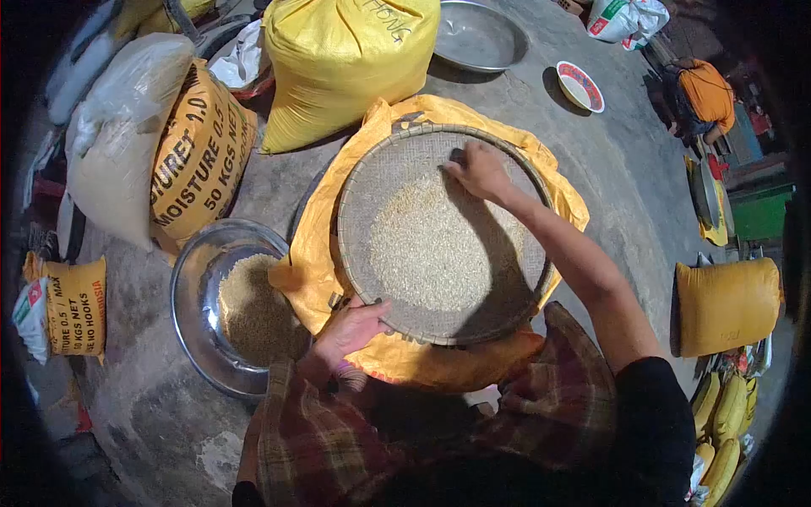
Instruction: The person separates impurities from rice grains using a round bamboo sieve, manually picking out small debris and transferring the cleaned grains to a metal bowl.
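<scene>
A round woven winnowing basket point(380, 169) holds a spread layer of pale grain point(431, 241). It rests over an orange-yellow woven sack point(570, 198) that shows around its rim. My left hand point(355, 328) grips the near-left rim, thumb on top and fingers hidden beneath. Over the far part of the basket, my right hand point(481, 173) has its fingers curled together near the grain's edge. Whatever it may be pinching is hidden. At the left stands a metal basin point(190, 296) with brownish grain point(266, 313) in it.
A full yellow sack point(346, 68) stands beyond the basket, with a printed sack point(203, 152) to its left. Behind are a metal pan point(481, 38) and a red-white bowl point(580, 87). Another sack point(731, 308) lies right; a person in orange point(708, 95) is farther off.
</scene>
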`<action>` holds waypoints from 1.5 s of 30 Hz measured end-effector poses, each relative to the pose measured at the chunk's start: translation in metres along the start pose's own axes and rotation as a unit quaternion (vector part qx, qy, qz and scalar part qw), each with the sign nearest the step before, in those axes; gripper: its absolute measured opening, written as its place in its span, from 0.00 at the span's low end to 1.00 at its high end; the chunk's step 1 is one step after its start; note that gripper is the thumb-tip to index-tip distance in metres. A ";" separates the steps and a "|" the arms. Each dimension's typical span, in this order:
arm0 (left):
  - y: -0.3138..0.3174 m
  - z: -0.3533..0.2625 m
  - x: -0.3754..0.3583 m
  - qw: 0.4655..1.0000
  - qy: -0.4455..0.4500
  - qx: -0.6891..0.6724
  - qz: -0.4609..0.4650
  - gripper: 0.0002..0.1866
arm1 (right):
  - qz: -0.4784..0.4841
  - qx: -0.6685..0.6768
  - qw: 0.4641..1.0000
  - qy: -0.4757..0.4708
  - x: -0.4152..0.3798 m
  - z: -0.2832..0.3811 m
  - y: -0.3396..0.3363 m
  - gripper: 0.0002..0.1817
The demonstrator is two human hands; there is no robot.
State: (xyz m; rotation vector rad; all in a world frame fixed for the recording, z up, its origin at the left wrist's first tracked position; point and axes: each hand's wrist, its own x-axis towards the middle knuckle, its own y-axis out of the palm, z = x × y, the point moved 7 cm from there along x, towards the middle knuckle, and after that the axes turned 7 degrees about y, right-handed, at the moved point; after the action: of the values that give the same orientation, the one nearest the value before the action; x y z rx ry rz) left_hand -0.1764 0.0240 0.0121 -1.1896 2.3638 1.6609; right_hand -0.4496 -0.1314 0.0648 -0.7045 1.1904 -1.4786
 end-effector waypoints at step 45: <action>-0.015 0.018 0.009 0.997 -0.046 0.002 0.063 0.26 | 0.070 0.251 0.927 -0.270 -0.111 0.183 0.035 0.08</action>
State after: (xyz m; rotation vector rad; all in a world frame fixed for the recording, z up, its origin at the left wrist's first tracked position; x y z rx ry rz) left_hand -0.1814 0.0318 -0.0113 -0.9583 2.4308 1.7061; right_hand -0.2436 -0.0795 0.1108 -0.5977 0.4034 -1.2773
